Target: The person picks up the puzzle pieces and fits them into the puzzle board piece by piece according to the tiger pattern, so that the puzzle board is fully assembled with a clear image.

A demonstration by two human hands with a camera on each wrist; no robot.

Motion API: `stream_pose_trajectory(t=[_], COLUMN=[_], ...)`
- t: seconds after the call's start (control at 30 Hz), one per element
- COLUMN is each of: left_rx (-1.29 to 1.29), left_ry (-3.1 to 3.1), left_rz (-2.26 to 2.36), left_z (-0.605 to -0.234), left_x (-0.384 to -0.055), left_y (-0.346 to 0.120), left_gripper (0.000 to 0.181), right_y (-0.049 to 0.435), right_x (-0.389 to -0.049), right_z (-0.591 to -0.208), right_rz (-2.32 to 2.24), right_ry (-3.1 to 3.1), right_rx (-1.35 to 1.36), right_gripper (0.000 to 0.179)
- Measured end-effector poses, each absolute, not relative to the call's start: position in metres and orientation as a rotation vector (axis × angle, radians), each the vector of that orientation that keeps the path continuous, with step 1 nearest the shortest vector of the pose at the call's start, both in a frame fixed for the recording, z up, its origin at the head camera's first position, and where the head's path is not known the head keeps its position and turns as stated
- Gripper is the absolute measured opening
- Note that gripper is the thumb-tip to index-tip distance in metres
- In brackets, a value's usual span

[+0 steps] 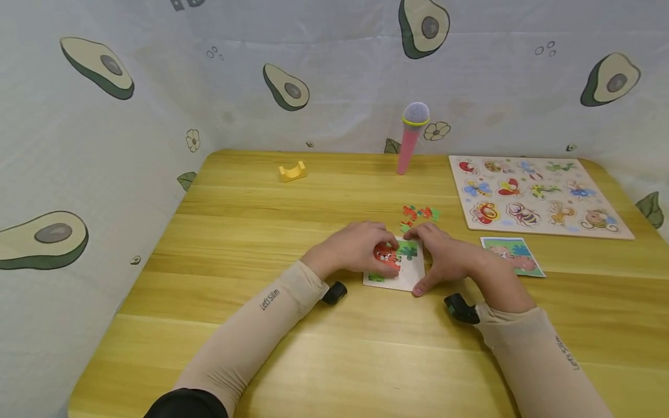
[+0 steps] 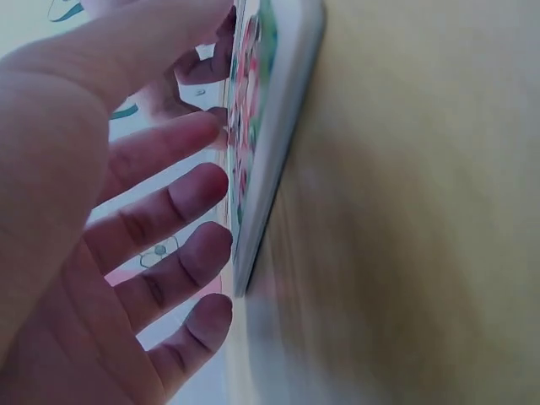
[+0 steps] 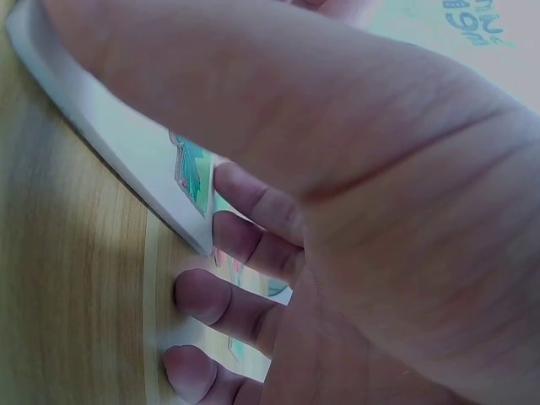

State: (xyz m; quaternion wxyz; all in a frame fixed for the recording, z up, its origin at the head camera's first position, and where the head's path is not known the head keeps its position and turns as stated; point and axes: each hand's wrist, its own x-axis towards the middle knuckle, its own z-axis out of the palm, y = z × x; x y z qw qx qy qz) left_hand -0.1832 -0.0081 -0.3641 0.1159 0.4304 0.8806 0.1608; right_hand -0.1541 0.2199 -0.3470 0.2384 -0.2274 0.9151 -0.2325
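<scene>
Mid-frame: right hand (image 1: 448, 255) fingers grip puzzle board (image 1: 409, 271), left hand (image 1: 362, 247) hold unclear; sideways drag could unseat tiger piece (image 1: 385, 256).

Table (image 1: 366, 360) (wood-grained), puzzle (image 1: 413, 270), pieces (image 1: 410, 213), card (image 1: 514, 258), board (image 1: 538, 197), microphone (image 1: 409, 142), block (image 1: 294, 173)

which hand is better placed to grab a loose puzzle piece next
Probably the right hand: it reaches the far edge of the puzzle board, closer to the loose pieces, while the left hand is at the tiger face.
</scene>
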Motion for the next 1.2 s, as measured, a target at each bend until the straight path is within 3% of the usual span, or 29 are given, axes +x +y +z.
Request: stream_pose_trajectory(t=[0.63,0.87,1.2], left_rx=[1.287,1.28,1.254], left_ry=[2.606,2.598,2.603], left_rz=[0.427,0.457,0.445], left_z=[-0.3642,-0.3646,-0.3654], left_x=[-0.1848,-0.1859,-0.1857], left_y=[-0.0097,-0.0124,-0.0125], left_gripper=[0.055,0.04,0.039], right_y=[0.2186,0.218,0.2181], right_x=[-0.1538,-0.1543,-0.1552], right_z=[-0.3467,-0.3468,-0.3477], right_rz=[-0.626,-0.633,-0.636], right_ry=[2.514,2.509,2.51], right_rx=[-0.608,-0.611,-0.619], right_gripper=[0.106,0.106,0.105])
